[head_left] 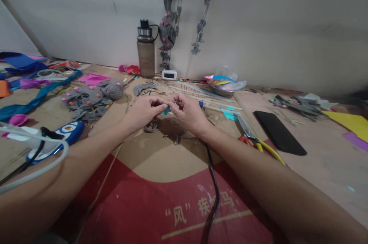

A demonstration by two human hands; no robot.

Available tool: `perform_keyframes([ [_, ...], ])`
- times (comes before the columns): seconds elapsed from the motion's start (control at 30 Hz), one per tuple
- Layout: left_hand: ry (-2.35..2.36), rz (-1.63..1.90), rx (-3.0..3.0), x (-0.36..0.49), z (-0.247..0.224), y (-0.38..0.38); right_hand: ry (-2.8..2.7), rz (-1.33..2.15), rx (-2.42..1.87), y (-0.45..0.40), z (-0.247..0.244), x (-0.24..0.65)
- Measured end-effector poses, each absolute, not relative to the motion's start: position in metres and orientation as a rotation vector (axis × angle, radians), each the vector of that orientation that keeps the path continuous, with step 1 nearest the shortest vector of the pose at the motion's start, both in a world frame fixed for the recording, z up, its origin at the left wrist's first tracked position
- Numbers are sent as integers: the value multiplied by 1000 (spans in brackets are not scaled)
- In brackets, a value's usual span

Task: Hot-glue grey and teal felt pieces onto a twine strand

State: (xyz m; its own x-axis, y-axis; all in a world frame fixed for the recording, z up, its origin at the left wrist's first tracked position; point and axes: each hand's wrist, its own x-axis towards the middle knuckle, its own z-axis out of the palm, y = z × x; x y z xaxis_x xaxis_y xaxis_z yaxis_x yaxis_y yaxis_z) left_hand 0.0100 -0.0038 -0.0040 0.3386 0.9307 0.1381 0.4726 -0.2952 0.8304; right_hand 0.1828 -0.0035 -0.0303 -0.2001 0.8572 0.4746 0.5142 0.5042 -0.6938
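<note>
My left hand (146,110) and my right hand (188,113) meet above the middle of the cardboard. Between their pinched fingertips is a small teal felt piece (167,110), mostly hidden by the fingers. Just below the left fingers lies a small coil of grey cord (151,125). Several turquoise felt flowers (229,113) rest right of my right hand. Beside them are scissors (247,131) with yellow and red handles. A grey felt crescent (142,88) sits behind my left hand.
A drink bottle (146,54) and a small white digital clock (169,74) stand by the wall. Grey felt with pompoms (86,100) and a blue-and-white device (61,136) are left. A black phone (279,132) lies right. A black cable (214,186) crosses the front.
</note>
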Motion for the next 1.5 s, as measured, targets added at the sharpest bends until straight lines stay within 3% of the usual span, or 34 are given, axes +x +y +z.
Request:
perform_keyframes([
  [0.17,1052,775,1675,4,-8,4,-1894,415,-1153,-3,-28,185],
  [0.5,1269,701,1881,4,1,0,-2020,291,-1112,-5,-29,183],
  [0.77,1305,856,2023,6,0,-2,-1977,316,-1074,-11,-25,182],
  [1.5,1223,1121,1742,13,0,-9,-1749,420,-1174,-17,-27,172],
])
